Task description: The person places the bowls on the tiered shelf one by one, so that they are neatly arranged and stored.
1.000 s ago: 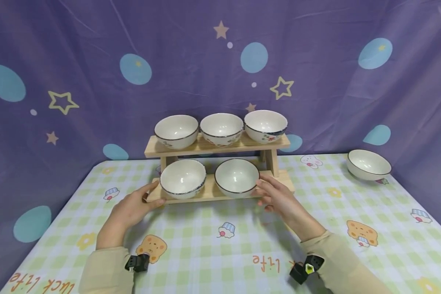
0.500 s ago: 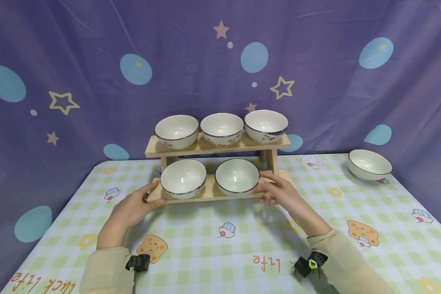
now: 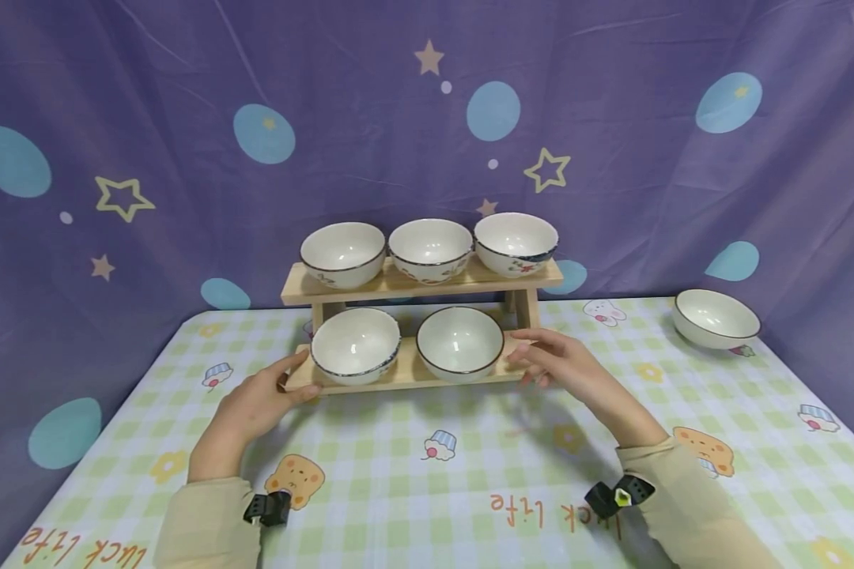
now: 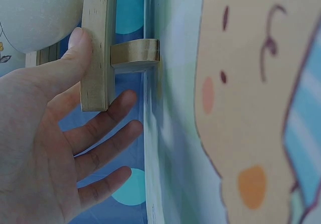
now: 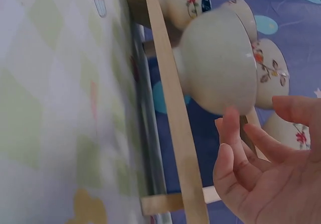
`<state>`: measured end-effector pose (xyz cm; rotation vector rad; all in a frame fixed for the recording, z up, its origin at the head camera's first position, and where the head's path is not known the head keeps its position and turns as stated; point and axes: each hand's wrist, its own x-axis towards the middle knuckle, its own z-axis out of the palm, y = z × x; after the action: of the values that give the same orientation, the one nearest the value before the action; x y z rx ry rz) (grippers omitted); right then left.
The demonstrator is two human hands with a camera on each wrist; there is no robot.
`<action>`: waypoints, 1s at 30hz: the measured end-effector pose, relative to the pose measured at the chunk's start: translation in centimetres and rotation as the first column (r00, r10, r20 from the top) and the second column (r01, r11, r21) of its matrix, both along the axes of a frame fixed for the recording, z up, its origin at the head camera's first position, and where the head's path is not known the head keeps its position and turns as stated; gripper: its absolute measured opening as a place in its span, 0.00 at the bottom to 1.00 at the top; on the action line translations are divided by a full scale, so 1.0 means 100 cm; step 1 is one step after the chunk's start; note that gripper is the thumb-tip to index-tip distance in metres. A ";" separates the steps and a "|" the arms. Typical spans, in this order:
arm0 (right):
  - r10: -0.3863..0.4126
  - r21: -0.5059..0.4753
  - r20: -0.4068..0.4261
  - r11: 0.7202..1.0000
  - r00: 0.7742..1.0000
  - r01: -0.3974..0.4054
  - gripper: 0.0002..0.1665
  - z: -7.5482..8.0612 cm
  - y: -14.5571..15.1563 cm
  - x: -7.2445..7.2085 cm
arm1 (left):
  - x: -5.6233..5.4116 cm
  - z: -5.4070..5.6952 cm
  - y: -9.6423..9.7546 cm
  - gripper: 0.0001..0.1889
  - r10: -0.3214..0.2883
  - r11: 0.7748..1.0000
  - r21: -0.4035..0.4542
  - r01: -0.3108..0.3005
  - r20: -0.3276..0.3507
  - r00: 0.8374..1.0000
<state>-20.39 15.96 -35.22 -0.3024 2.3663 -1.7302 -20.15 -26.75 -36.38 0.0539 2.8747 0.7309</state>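
A two-tier wooden rack [image 3: 409, 374] carries white bowls with dark rims. My left hand [image 3: 255, 401] grips the left end of its lower board [image 4: 95, 48], thumb on the front edge, other fingers spread past the end. On that board sit a blue-rimmed bowl [image 3: 356, 345] near the left hand and a plain pale bowl [image 3: 459, 344] to its right. Just right of the pale bowl is my right hand [image 3: 565, 365], fingers loosely bent, holding nothing. In the right wrist view, its fingertips [image 5: 230, 118] overlap the pale bowl's lower edge; whether they touch, I cannot tell.
The upper board [image 3: 413, 289] bears three bowls, one of them a flowered bowl [image 3: 515, 243] at the right. Another white bowl [image 3: 715, 318] stands alone at the table's far right. A purple curtain [image 3: 370, 103] hangs behind the checked tablecloth [image 3: 370, 474].
My right hand has moved to the right, from the pale bowl's side toward the board's right end. The left hand, the rack and the bowls stay put.
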 end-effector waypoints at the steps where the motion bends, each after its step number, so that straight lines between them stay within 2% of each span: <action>1: -0.007 0.012 -0.009 1.000 1.000 0.007 0.27 0.001 0.002 0.000 | 0.000 0.000 0.000 0.47 -0.001 1.000 -0.001 0.001 -0.001 1.000; 8: -0.054 0.082 -0.040 0.995 0.998 0.057 0.30 0.008 0.019 -0.004 | 0.000 0.001 0.001 0.47 -0.004 1.000 -0.010 0.004 -0.005 1.000; 19: -0.080 0.156 -0.072 0.984 0.994 0.090 0.30 0.011 0.051 -0.008 | 0.000 0.000 -0.001 0.46 -0.007 1.000 -0.010 0.007 -0.004 1.000; 30: -0.166 0.146 -0.105 0.973 0.981 0.180 0.30 0.006 0.073 -0.012 | 0.000 0.002 0.000 0.46 -0.009 1.000 -0.006 0.009 -0.011 1.000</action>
<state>-21.59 23.28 -34.64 -0.1585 2.6472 -1.6212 -20.12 -26.79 -36.23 0.0704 2.8851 0.7224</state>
